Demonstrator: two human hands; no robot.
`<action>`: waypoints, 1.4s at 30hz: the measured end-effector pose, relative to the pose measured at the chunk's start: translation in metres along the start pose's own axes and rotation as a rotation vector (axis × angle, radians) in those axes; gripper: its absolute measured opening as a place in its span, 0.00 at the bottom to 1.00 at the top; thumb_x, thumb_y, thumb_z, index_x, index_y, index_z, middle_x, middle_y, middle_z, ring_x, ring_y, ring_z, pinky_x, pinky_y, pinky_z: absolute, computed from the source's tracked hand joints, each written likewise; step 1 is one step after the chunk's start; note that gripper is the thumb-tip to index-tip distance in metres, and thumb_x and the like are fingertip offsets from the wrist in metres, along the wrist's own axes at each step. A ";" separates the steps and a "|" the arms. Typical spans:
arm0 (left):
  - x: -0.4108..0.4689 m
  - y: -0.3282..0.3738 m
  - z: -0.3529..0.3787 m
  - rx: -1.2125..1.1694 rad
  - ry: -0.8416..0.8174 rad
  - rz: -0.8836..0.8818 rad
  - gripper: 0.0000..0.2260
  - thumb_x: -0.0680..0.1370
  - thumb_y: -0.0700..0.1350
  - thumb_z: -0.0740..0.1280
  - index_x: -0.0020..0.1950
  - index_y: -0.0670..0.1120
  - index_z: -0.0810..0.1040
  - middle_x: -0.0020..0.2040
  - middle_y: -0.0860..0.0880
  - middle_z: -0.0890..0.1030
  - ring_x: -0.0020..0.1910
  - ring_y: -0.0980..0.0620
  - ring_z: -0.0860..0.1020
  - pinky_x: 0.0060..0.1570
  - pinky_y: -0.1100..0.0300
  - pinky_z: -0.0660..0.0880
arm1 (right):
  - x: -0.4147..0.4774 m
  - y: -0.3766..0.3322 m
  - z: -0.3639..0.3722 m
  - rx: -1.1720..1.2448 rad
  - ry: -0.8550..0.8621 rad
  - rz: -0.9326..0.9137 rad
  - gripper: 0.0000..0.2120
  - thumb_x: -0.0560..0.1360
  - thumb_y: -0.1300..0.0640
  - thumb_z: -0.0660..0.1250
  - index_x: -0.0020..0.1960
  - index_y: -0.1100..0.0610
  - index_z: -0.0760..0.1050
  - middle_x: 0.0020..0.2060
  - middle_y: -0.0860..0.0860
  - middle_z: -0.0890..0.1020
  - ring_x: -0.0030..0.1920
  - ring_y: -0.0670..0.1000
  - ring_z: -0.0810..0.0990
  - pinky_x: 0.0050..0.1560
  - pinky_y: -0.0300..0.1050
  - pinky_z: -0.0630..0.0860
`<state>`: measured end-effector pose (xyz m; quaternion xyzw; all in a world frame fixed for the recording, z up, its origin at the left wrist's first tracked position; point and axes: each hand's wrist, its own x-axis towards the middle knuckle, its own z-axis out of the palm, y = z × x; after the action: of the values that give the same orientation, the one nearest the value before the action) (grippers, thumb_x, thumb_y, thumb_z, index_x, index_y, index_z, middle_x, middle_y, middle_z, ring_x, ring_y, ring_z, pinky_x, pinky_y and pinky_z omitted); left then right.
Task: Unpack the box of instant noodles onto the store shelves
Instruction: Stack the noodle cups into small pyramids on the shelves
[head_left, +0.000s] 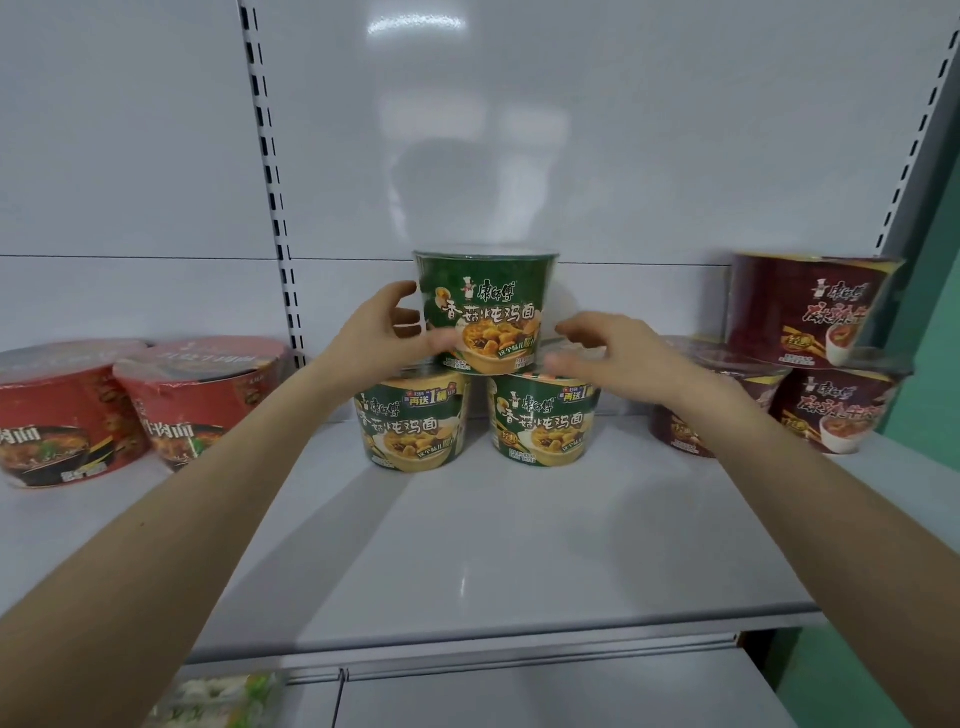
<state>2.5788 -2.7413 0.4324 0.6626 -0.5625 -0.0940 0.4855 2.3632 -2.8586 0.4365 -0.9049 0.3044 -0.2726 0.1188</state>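
A glossy white back panel (571, 130) rises behind the pale grey shelf (493, 545). A slotted upright (270, 182) splits the panel, and a second upright (917, 135) edges it on the right. A glare (415, 23) marks its top. A green wall (935, 374) stands beside it.

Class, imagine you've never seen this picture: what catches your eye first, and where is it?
A green noodle bowl sits atop two green bowls at mid-shelf, the left hand gripping its side, the right hand open beside it. Red bowls stand at left, a maroon stack at right.
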 end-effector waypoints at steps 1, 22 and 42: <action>0.000 -0.001 0.000 0.035 -0.049 -0.027 0.40 0.69 0.51 0.73 0.75 0.47 0.56 0.69 0.44 0.71 0.65 0.47 0.72 0.61 0.49 0.73 | -0.007 0.002 0.000 -0.096 -0.079 -0.008 0.26 0.72 0.48 0.69 0.67 0.56 0.70 0.62 0.53 0.76 0.60 0.52 0.75 0.56 0.40 0.69; 0.007 -0.001 0.010 0.133 -0.009 -0.023 0.38 0.69 0.48 0.75 0.73 0.45 0.59 0.63 0.43 0.76 0.56 0.48 0.77 0.51 0.57 0.73 | -0.020 0.015 0.018 -0.238 0.056 -0.127 0.18 0.74 0.54 0.68 0.62 0.57 0.76 0.58 0.56 0.79 0.59 0.57 0.76 0.58 0.53 0.72; 0.006 -0.003 0.009 0.234 -0.001 -0.026 0.38 0.68 0.51 0.75 0.72 0.43 0.61 0.62 0.42 0.77 0.58 0.45 0.77 0.58 0.50 0.74 | -0.020 0.013 0.022 -0.289 0.051 -0.092 0.19 0.75 0.52 0.66 0.64 0.54 0.74 0.59 0.56 0.77 0.59 0.57 0.75 0.57 0.49 0.71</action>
<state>2.5770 -2.7512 0.4280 0.7221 -0.5610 -0.0343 0.4033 2.3566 -2.8556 0.4049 -0.9183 0.3018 -0.2539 -0.0332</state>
